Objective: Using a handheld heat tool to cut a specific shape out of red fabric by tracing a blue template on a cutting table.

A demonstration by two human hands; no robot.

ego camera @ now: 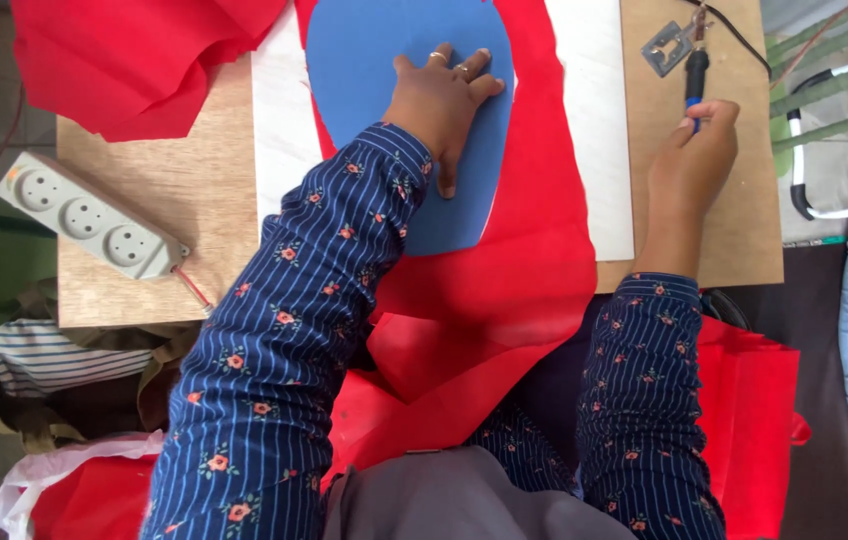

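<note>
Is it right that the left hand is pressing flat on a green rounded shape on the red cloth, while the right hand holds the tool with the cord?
Not quite. In the head view, the rounded shape under the left hand is blue, not green. The rest holds: it lies on the red cloth, and the right hand grips the corded tool.

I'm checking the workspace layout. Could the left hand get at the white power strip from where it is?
Probably yes. The left hand lies flat on the blue template, and the power strip sits on the wooden board further to that side, with only bare board between them.
</note>
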